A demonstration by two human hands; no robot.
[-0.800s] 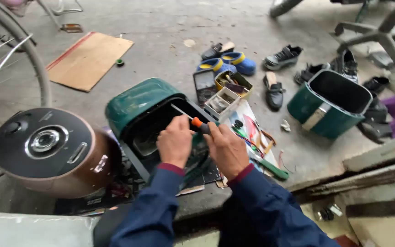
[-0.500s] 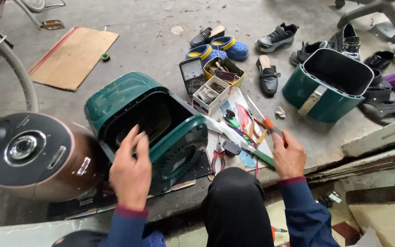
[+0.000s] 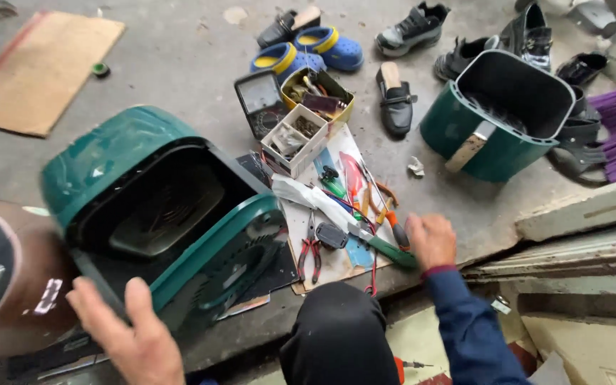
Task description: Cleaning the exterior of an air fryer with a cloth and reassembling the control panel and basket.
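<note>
Right hand (image 3: 430, 241) rests curled over scattered tools, apparently gripping the orange-handled screwdriver (image 3: 396, 229); my left hand (image 3: 133, 335) hangs spread and empty just before the tipped green plastic air-fryer housing (image 3: 162, 207). Unsupported, that housing may roll onto the red-handled pliers (image 3: 310, 251) beside it.

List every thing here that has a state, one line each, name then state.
Dark green air fryer body: on its side, drawer cavity open and empty.
Green fryer basket drawer: removed, lying apart on the concrete.
Small white cardboard box: open, small parts inside.
Red-handled pliers: lying on the cardboard sheet.
Left hand: open, fingers spread beside the fryer.
Right hand: resting on the tools.
</note>
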